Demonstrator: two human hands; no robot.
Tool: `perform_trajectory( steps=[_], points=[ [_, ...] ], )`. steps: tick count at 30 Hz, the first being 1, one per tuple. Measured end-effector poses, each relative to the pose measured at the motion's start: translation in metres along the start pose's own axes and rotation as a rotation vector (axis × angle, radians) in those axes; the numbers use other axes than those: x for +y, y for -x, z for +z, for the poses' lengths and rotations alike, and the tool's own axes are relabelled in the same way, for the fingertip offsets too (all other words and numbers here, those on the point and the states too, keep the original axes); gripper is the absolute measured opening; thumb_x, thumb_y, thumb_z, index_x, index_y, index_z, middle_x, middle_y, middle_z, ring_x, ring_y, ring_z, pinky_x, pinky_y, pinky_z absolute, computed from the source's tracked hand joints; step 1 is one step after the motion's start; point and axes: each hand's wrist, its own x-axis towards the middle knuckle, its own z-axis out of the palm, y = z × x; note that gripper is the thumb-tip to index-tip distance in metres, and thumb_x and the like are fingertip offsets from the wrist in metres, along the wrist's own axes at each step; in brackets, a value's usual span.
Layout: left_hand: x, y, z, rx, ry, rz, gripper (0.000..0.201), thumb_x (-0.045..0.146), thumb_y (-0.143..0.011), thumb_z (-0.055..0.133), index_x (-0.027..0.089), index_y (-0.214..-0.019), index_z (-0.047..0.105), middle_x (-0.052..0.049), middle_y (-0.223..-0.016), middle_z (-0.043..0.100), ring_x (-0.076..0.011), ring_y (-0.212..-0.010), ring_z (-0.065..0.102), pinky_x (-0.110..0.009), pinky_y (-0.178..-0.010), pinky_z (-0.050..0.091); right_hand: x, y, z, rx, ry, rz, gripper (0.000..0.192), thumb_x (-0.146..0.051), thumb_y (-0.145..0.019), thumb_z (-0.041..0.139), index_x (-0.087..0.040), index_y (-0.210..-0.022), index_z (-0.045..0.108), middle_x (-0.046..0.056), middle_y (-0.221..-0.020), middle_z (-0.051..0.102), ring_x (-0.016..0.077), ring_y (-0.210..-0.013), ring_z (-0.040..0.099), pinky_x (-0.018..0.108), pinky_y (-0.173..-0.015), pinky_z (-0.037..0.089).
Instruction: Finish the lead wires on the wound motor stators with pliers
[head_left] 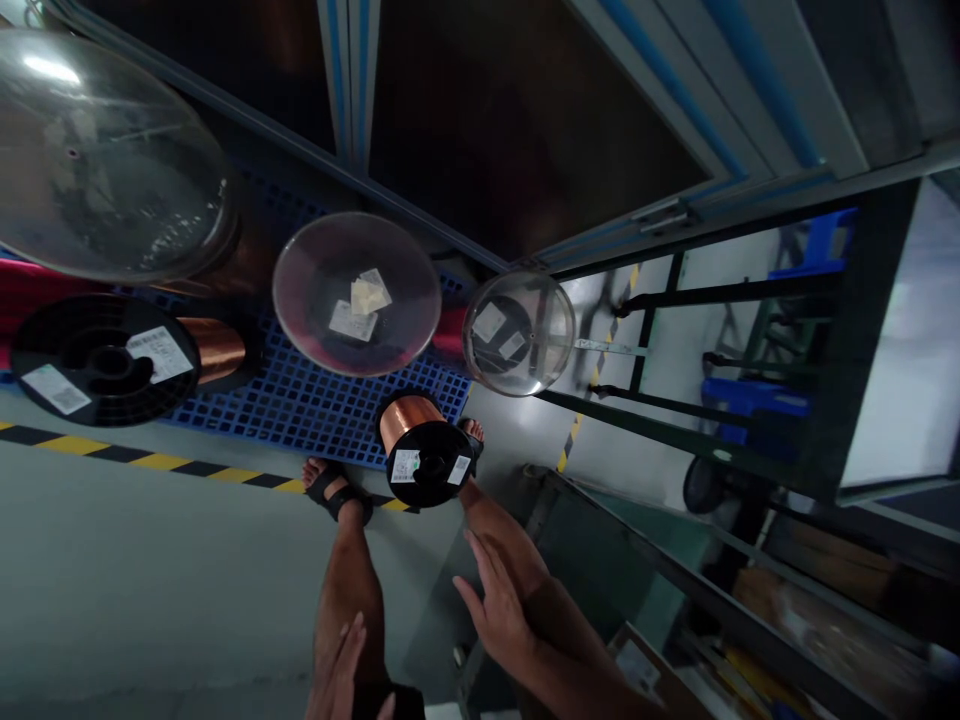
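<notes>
The right hand [495, 605] hangs bare over the person's right leg, fingers stretched out together and the thumb spread wide from them, holding nothing. The left hand [337, 665] is in front of the left leg, cut off by the near edge of the view; its visible fingers are straight, with nothing seen in them.

The nearest thing to both is a copper spool [424, 450], at the near right corner of a blue grid pallet [300, 410]. It is just beyond the right hand, with a gap between them. Its black end faces the camera and bears two white labels. A foot in a black sandal [334, 488] is to its left; the other foot, partly hidden by the spool, is to its right.

Farther left on the pallet is a larger black-ended spool [112, 362], also wound with copper. Beyond these are three clear round discs: a large one [97, 170] at far left, a middle one [356, 255] with pale labels, and a smaller one [517, 333] to the right. Striped yellow-and-black tape [165, 461] runs along the pallet's near side.
</notes>
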Motion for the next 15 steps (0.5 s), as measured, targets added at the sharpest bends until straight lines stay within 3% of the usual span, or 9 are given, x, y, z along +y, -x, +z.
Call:
perform_trajectory(
  steps=[2,5,10,15],
  points=[
    [-0.01,-0.021,0.015,0.02,-0.005,-0.015,0.056,0.043,-0.091,0.059,0.024,-0.142,0.045,-0.012,-0.148,0.045,-0.0341,-0.134,0.044,-0.062,-0.105,0.041,0.005,0.001,0.007,-0.015,0.003,-0.004,0.05,-0.046,-0.097,0.048,-0.031,-0.144,0.048,0.005,-0.135,0.063,0.0291,-0.122,0.061,0.042,-0.099,0.056],
    [-0.017,-0.031,0.026,0.041,-0.01,-0.019,0.046,0.04,-0.095,0.053,0.024,-0.138,0.049,-0.011,-0.143,0.05,-0.033,-0.132,0.046,-0.062,-0.102,0.043,0.011,0.004,0.013,-0.023,0.004,-0.009,0.05,-0.045,-0.098,0.049,-0.027,-0.145,0.046,0.01,-0.137,0.061,0.0279,-0.122,0.061,0.047,-0.1,0.054],
    [-0.017,-0.033,0.032,0.052,-0.012,-0.003,0.049,0.041,-0.094,0.054,0.025,-0.14,0.047,-0.011,-0.146,0.047,-0.0346,-0.135,0.043,-0.064,-0.104,0.04,0.013,0.008,0.021,-0.005,0.002,-0.013,0.051,-0.046,-0.097,0.05,-0.025,-0.144,0.048,0.008,-0.136,0.063,0.0302,-0.123,0.061,0.041,-0.098,0.057],
    [-0.017,-0.039,0.035,0.048,-0.022,0.006,0.048,0.041,-0.094,0.055,0.024,-0.138,0.049,-0.011,-0.145,0.048,-0.0334,-0.134,0.044,-0.062,-0.104,0.041,0.011,0.008,0.026,0.014,-0.028,0.009,0.052,-0.047,-0.098,0.044,-0.027,-0.146,0.044,0.009,-0.132,0.066,0.0335,-0.12,0.063,0.047,-0.093,0.06]
  ],
)
